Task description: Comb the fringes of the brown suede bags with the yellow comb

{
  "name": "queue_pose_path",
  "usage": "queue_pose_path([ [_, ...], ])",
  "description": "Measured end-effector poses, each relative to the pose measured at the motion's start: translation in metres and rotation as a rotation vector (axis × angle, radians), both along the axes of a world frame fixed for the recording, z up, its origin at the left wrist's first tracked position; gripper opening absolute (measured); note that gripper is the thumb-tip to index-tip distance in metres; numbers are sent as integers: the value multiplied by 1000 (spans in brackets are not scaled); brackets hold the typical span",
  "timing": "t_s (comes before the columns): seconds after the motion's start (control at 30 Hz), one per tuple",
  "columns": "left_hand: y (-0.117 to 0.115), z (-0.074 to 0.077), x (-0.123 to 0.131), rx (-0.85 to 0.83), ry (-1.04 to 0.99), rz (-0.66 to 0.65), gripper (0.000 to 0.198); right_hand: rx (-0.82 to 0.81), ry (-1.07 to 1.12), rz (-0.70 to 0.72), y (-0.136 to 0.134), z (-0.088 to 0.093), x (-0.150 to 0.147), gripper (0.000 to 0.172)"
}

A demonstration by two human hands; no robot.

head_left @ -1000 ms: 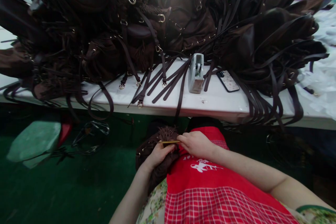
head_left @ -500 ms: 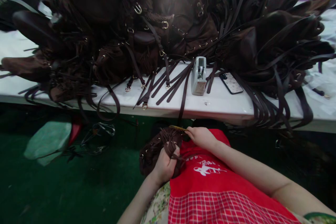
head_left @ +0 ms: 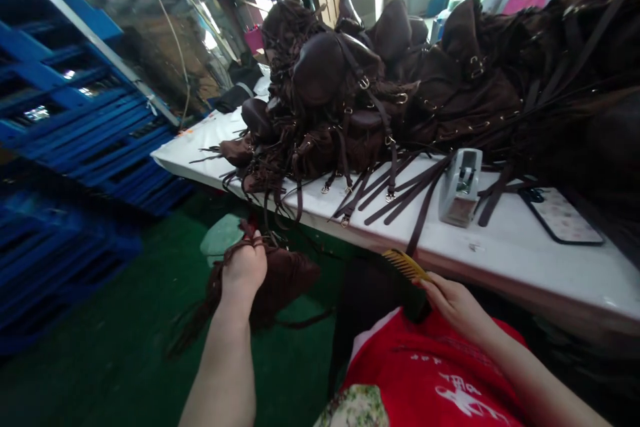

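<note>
My left hand (head_left: 245, 267) is closed on a dark brown fringed bag (head_left: 287, 277), which hangs over the green floor to the left of my body. Its fringe and a strap trail loosely, blurred by motion. A yellow comb (head_left: 404, 265) is pinched in my right hand (head_left: 453, 297), teeth pointing away toward the table edge. The comb is apart from the bag, above the red apron on my lap.
A white table (head_left: 320, 217) carries a heap of brown bags (head_left: 320, 67) with dangling straps. On it also lie a grey tape dispenser (head_left: 461, 187) and a phone (head_left: 563, 215). Blue pallets (head_left: 75, 113) are stacked left. Two people are beyond the table.
The bag has moved from my lap out to the left in my left hand. My right hand has drawn the comb away from its fringe. The view has swung left.
</note>
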State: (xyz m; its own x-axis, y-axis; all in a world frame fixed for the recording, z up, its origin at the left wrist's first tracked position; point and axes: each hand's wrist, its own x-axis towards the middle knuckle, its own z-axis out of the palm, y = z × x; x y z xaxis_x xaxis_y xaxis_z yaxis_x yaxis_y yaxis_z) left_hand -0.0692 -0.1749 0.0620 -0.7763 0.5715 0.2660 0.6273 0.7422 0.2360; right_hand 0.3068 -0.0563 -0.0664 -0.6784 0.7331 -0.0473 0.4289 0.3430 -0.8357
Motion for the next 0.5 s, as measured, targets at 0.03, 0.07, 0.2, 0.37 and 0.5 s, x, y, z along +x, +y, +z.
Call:
queue_pose_path([
  [0.03,0,1,-2,-11,-81,-48,38,6,12,6,0,-1,0,35],
  [0.07,0,-1,-2,6,-165,-89,36,22,24,6,1,-2,0,33],
  [0.2,1,-26,11,261,-622,-211,27,100,45,-63,4,1,-1,24],
  [0.37,10,-79,72,550,-1248,-24,44,12,65,-159,3,13,-13,24],
  [0.5,15,-107,123,595,-1264,21,48,-216,73,-210,2,16,-24,26],
])
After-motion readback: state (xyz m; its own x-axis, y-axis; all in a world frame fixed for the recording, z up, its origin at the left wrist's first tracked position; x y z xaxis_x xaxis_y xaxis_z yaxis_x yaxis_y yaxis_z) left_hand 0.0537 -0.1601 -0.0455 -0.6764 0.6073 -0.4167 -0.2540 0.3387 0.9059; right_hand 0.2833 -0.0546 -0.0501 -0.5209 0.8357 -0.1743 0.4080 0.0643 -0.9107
